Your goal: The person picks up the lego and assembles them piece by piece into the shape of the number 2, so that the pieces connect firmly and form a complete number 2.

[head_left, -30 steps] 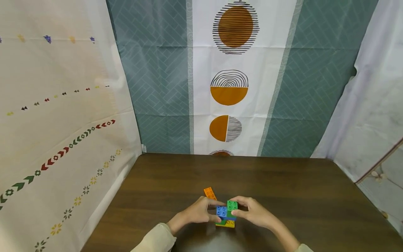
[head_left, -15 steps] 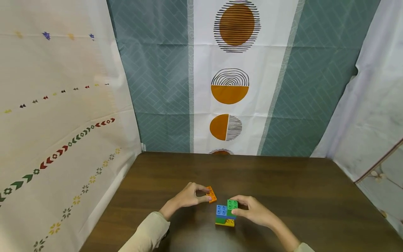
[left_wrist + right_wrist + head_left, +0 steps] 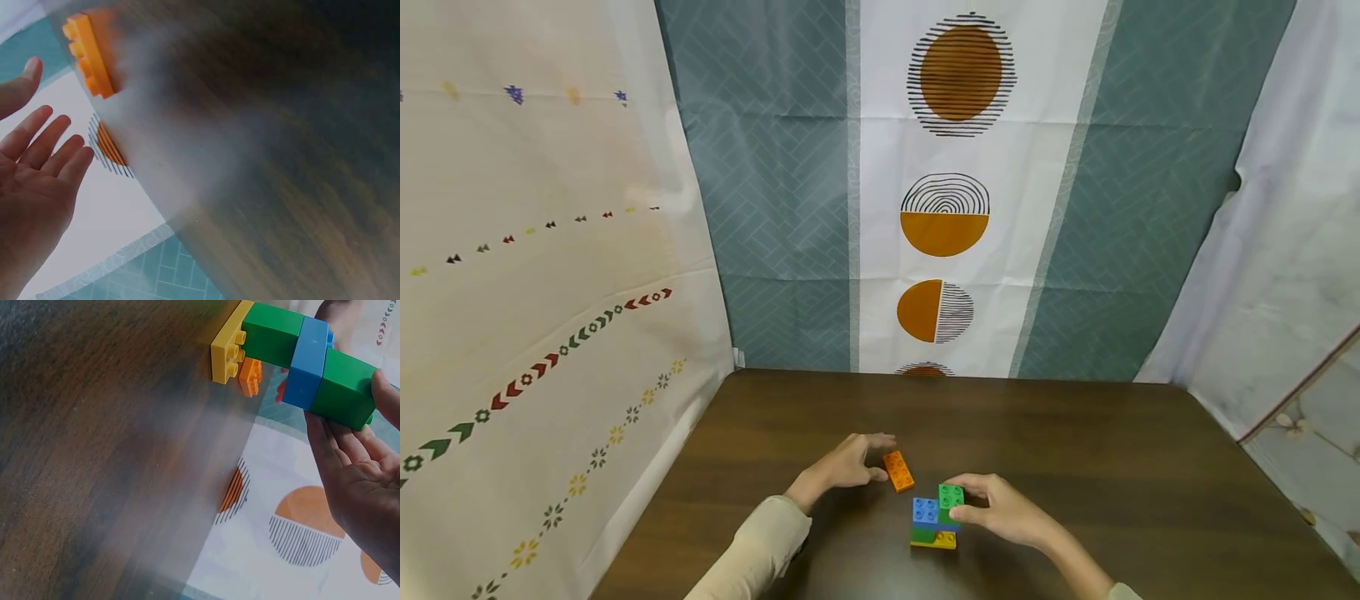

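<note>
Left hand [image 3: 847, 467] lying just beside orange brick [image 3: 898, 471], fingers straight and spread, gripping nothing; left wrist view showing clear gap between fingertips [image 3: 44, 134] and brick. Orange brick resting flat on brown table [image 3: 1075, 467], left of and slightly beyond brick stack [image 3: 936, 518]. Right hand [image 3: 1006, 510] pinching stack at top green brick [image 3: 951, 496], fingers curling round its right side. Blue brick [image 3: 926, 509] sitting below green, yellow brick [image 3: 935, 540] at base on table. Stack possibly lifting slightly; wrist view too blurred to confirm.
</note>
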`<state>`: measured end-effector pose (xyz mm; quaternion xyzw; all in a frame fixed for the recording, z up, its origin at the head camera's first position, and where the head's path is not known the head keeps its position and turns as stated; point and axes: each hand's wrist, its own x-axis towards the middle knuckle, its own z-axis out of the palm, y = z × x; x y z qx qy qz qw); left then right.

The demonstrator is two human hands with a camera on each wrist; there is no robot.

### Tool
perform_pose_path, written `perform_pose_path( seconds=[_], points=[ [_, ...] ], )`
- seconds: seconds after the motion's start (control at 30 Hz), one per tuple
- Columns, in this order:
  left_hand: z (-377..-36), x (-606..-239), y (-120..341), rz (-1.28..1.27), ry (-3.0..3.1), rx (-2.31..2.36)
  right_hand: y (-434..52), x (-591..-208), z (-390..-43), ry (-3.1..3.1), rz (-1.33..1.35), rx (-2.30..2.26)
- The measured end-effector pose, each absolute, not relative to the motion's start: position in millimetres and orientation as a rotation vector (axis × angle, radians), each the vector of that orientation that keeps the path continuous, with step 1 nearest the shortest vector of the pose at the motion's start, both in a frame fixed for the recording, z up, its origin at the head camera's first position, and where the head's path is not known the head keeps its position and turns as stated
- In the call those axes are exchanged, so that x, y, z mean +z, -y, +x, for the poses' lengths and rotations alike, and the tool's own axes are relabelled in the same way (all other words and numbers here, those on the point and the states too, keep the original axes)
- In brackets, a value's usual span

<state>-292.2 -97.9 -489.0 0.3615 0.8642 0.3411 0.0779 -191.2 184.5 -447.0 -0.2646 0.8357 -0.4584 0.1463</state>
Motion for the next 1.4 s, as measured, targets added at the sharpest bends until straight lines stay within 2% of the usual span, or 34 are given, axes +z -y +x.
perform_pose_path(
  seconds=[0.6, 1.13, 1.4],
  points=[
    [-308.9, -505.9, 92.1, 0.939, -2.616, 0.775, -179.3, -447.9, -189.1, -2.400, -0.713, -1.326],
    [-308.2, -512.2, 86.3, 1.112, -2.605, 0.788, -180.2, -448.0, -188.3, -2.367, -0.714, -1.364],
    [-306.7, -513.5, 80.0, 1.091, -2.645, 0.782, -180.8, -448.1, -189.1, -2.375, -0.731, -1.355]
  ],
)
